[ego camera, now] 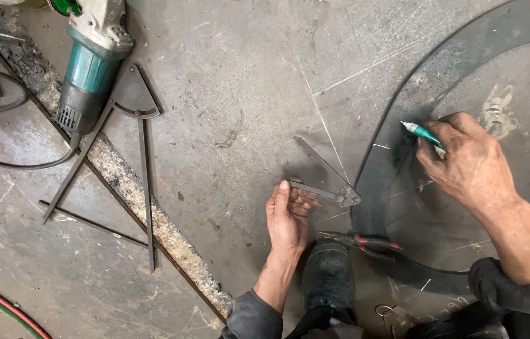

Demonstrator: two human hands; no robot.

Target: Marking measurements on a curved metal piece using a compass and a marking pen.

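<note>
Left hand (288, 216): your fingers pinch one leg of the metal divider (328, 182), just past your fingertips | Right hand (469, 160): closed on green marker (422, 133) over dark curved plate (390, 169) | Handling: divider likely light, stiff, thin; grip mid-leg, clear of hinge.

- Floor (227, 75): scratched grey steel plate.
- On it: angle grinder (92, 63), large dividers (133, 125), small folding compass (328, 182), pliers (359, 242), a dark curved ring (378, 157), possibly cut steel.
</note>
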